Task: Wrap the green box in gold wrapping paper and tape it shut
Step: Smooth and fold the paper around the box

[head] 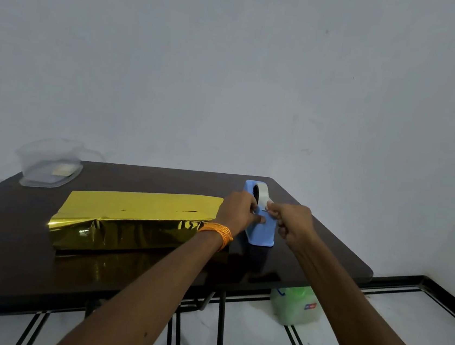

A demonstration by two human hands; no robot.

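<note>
A long box wrapped in shiny gold paper (136,218) lies on the dark table; none of the green shows. Its left end has loose crumpled paper. To its right stands a blue tape dispenser (261,230) with a roll of clear tape (262,194) on top. My left hand (237,211), with an orange thread band on the wrist, grips the dispenser's left side. My right hand (290,222) pinches the tape end at the dispenser's cutter, fingers closed on it.
A clear plastic container (48,166) sits at the table's (12,261) far left corner. The table's right edge lies just beyond the dispenser. Below it on the tiled floor stands a green plastic jug (294,307). A pale wall rises behind.
</note>
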